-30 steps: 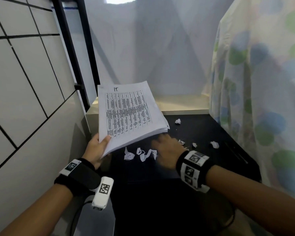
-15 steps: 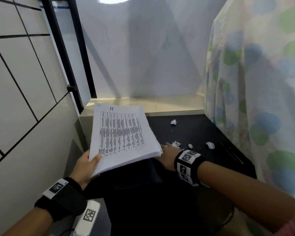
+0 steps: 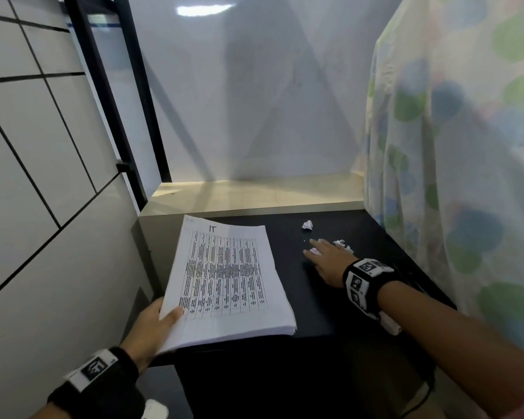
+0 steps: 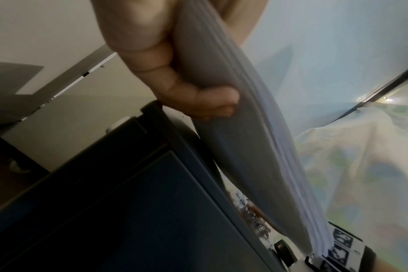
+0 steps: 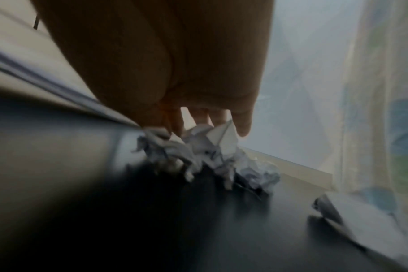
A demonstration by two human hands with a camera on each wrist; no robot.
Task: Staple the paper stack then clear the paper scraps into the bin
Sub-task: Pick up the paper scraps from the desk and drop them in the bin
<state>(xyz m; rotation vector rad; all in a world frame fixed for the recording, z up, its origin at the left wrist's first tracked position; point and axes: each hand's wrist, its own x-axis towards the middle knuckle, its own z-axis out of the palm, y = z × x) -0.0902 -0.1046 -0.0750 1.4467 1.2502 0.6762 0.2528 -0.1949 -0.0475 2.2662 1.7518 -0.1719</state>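
Observation:
A thick white paper stack (image 3: 227, 279) with a printed table on top lies tilted over the left part of the black table (image 3: 330, 300). My left hand (image 3: 161, 322) grips its near left corner, thumb on top. In the left wrist view the fingers (image 4: 193, 95) curl under the stack (image 4: 245, 147). My right hand (image 3: 321, 255) lies palm down on the table at the right, fingers stretched over crumpled paper scraps (image 3: 341, 244). Its fingertips (image 5: 242, 125) touch a bunch of scraps (image 5: 198, 150). One scrap (image 3: 307, 225) lies alone farther back, and another (image 5: 352, 211) sits to the hand's right.
A beige ledge (image 3: 254, 195) runs along the back of the table under a white wall. A dotted curtain (image 3: 451, 176) hangs close on the right. A tiled wall (image 3: 43, 176) and a black post (image 3: 118, 116) close off the left side.
The left hand has lowered the stack toward the table. The right hand has slid away from the front edge to the right and back, and the scraps near the front no longer show there.

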